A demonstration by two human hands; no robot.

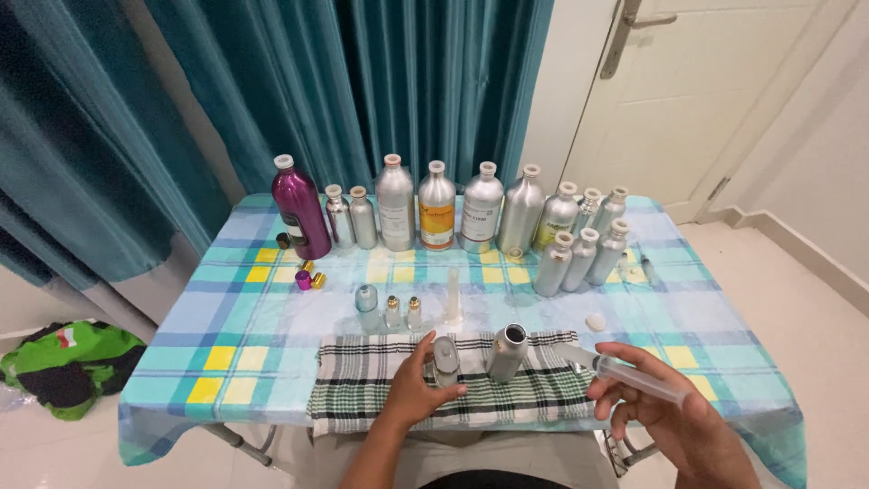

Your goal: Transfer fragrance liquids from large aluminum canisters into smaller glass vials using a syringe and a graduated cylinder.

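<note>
My left hand (412, 389) grips a small clear glass bottle (444, 359) standing on a black-and-white checked cloth (362, 385). In my right hand (665, 407) is a clear plastic syringe (625, 373), its tip pointing left toward an open silver aluminium bottle (507, 351) that stands on the cloth between my hands. Behind the cloth stand three small glass bottles (391, 310) and a slim clear measuring cylinder (453, 295).
A row of silver aluminium bottles (471, 213) and one magenta bottle (300, 208) lines the back of the table with its blue-yellow plaid cover (226, 308). Small caps (309, 279) lie at left, a white stopper (595, 321) at right. Teal curtains and a white door stand behind.
</note>
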